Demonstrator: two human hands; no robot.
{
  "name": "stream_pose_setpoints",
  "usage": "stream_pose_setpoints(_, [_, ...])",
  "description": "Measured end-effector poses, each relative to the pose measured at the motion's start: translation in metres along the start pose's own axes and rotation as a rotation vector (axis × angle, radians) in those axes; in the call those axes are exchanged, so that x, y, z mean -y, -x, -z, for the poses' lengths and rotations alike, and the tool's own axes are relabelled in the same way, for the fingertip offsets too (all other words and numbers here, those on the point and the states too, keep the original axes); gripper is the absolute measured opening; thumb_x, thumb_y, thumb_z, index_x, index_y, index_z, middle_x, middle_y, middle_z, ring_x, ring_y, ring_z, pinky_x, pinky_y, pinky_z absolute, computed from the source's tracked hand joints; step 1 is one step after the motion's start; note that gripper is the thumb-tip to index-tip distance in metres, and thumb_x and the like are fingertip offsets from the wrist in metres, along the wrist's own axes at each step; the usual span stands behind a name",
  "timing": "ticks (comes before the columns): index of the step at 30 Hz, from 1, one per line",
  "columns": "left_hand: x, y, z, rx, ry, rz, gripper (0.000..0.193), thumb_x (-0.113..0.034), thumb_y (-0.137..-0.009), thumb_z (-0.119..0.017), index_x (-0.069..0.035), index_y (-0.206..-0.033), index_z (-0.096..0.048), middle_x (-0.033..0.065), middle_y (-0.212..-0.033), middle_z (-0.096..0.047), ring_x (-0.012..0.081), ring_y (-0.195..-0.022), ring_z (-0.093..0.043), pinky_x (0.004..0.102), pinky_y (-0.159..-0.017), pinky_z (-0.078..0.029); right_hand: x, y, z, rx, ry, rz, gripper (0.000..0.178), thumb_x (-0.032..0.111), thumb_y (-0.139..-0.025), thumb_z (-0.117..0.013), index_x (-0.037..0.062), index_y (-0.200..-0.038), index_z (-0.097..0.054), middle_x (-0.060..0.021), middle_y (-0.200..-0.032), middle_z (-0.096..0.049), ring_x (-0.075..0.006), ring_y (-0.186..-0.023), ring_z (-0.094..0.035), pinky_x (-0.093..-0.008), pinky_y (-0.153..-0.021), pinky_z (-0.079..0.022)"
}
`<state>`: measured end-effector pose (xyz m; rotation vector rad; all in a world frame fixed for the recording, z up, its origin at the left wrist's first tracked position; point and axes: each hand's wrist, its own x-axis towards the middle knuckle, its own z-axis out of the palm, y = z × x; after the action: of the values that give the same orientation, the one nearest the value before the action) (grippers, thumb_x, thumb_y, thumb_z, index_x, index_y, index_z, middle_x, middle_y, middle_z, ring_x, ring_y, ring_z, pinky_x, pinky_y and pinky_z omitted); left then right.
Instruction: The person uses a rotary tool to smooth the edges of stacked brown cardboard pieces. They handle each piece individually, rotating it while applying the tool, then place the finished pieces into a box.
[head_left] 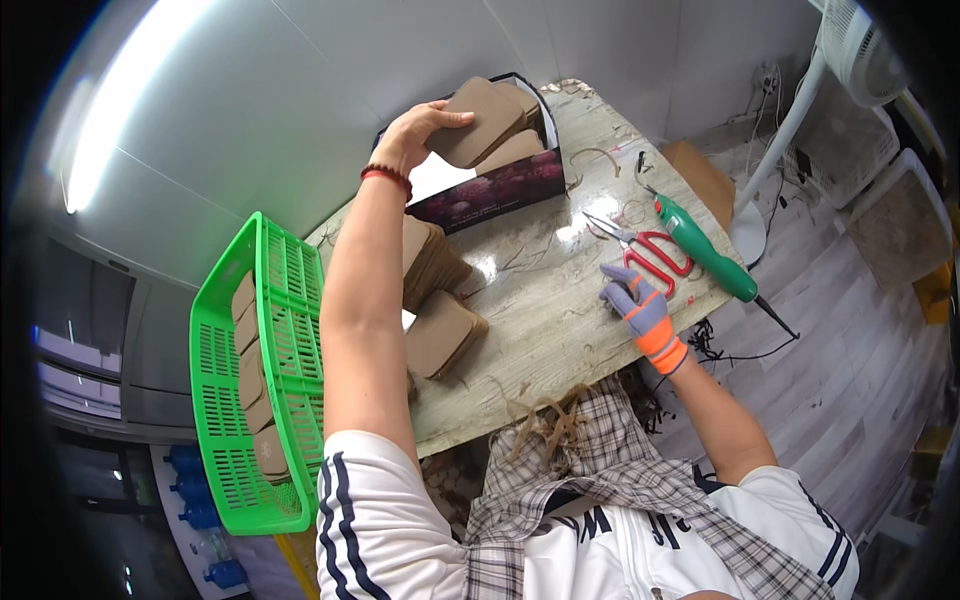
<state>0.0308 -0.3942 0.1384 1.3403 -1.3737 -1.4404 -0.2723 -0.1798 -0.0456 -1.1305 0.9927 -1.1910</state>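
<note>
Looks matt and smooth on the brown pieces (476,118); like glossy printed card on the dark box (500,192). Shines in patches across the streaked tabletop (555,290). Appears as perforated plastic in the green basket (218,400), metal and red plastic in the scissors (627,238), smooth plastic on the green tool (698,240), soft cloth in the glove (652,325).

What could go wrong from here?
The bare left hand grips a flat, brown, rounded-corner piece over a dark, flower-patterned box; that piece might slip. The gray-and-orange-gloved right hand is near red-handled metal scissors and might brush them. A green handheld tool lies by the pale tabletop edge, its black cord trailing over; a snag could drag it down.
</note>
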Motion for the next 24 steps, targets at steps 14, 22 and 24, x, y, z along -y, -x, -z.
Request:
stream_pose_setpoints(14, [0.043, -0.069, -0.048, -0.116, -0.475, -0.044, 0.044, -0.016, -0.073, -0.077, 0.006, -0.107, -0.061, 0.0202, -0.111, -0.06, 0.0267, -0.109, -0.053, 0.034, -0.092, -0.041, -0.003, 0.004, 0.002, 0.007, 0.145, 0.028, 0.028, 0.006, -0.087, -0.06, -0.0008, -0.114, -0.059, -0.0031, -0.084, -0.062, -0.0051, -0.069, -0.052, -0.0197, -0.061, -0.044])
stream_pose_setpoints(22, [0.059, -0.038, -0.048, -0.352, 0.056, 0.262, 0.085, -0.033, -0.085, -0.065, 0.013, -0.138, -0.018, 0.0296, -0.148, -0.009, 0.0444, -0.132, -0.028, 0.0466, -0.106, -0.027, 0.032, 0.005, 0.031, -0.276, 0.816, 0.679, 0.03, -0.002, -0.081, -0.058, 0.0022, -0.111, -0.061, -0.0117, -0.093, -0.064, -0.0248, -0.083, -0.061, -0.0303, -0.072, -0.049])
stream_pose_setpoints(24, [0.075, -0.05, -0.027, -0.175, 0.173, 0.168, 0.072, -0.031, -0.091, -0.058, 0.012, -0.136, -0.024, 0.0279, -0.147, -0.016, 0.0439, -0.128, -0.033, 0.046, -0.104, -0.032, 0.046, -0.005, 0.053, -0.52, 1.195, 0.848, 0.037, 0.012, -0.083, -0.062, 0.0055, -0.119, -0.057, -0.0117, -0.101, -0.062, -0.0287, -0.093, -0.058, -0.037, -0.081, -0.046])
